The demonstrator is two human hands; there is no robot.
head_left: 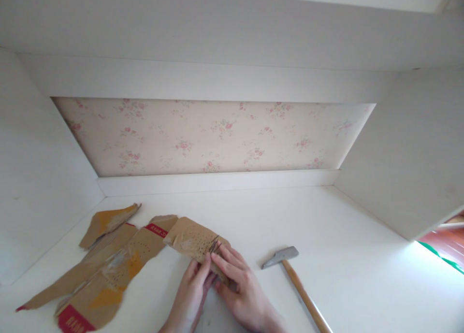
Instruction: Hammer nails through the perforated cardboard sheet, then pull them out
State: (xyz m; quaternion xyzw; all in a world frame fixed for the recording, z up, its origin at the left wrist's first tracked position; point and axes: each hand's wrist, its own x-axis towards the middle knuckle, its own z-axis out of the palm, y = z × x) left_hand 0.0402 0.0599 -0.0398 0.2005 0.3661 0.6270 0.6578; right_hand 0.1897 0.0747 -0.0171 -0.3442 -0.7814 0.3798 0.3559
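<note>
The cardboard (pixel 194 235) is lying between both hands, its left end sticking out beyond the fingertips. The left hand (pixel 193 281) is gripping the near edge, thumb on top; the right hand (pixel 242 283) is wrapping closely around the right end. Thin dark nails (pixel 214 245) are showing at the fingertips; whether they are being pinched, I cannot tell.

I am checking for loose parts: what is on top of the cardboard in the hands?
Small dark dots and thin dark pieces, perhaps nails, show on the cardboard. The left hand and right hand partly cover its near end; what lies under them is hidden.
</note>
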